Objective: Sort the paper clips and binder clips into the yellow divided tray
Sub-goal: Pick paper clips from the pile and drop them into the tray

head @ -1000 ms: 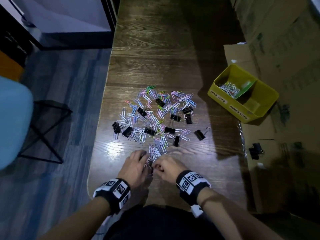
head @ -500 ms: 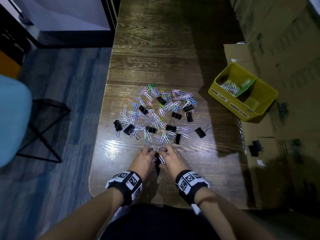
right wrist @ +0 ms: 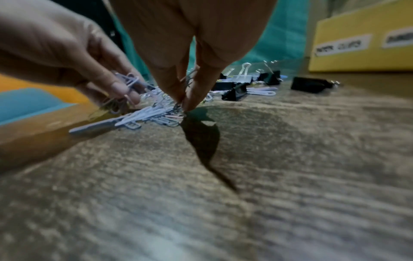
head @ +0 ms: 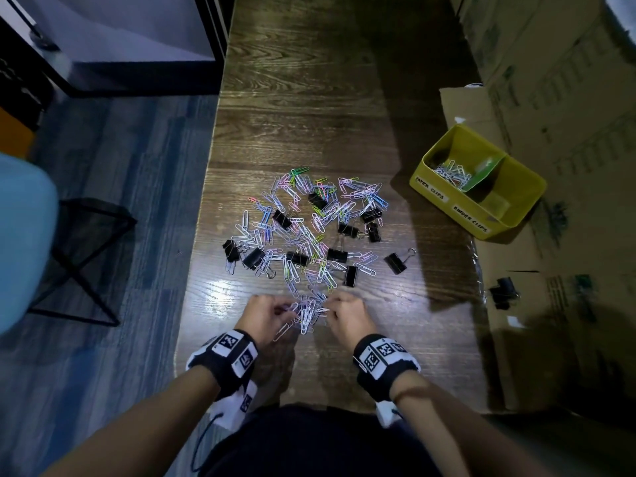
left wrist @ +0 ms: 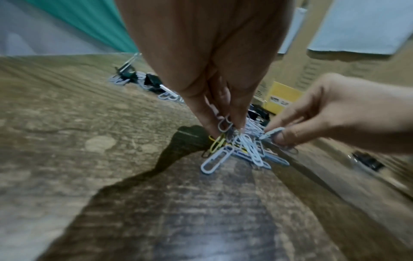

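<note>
A spread of coloured paper clips [head: 309,222] mixed with black binder clips [head: 395,263] covers the middle of the dark wooden table [head: 309,98]. At its near edge lies a small heap of paper clips [head: 308,313] [left wrist: 225,155] [right wrist: 147,114] between my two hands. My left hand [head: 272,313] [left wrist: 223,123] pinches several paper clips with curled fingers. My right hand [head: 339,311] [right wrist: 183,102] pinches clips from the same heap. The yellow divided tray [head: 447,197] sits at the right, with paper clips in its far compartment.
Flattened cardboard [head: 550,304] lies under and beside the tray, with a lone black binder clip [head: 504,292] on it. A teal chair [head: 24,242] stands left of the table, over blue flooring. Labels on the tray front read PAPER CLIPS and BINDER CLIPS.
Both hands have drawn apart slightly at the near edge of the spread, and a heap of paper clips now shows between them. The tray and the other clips are unmoved.
</note>
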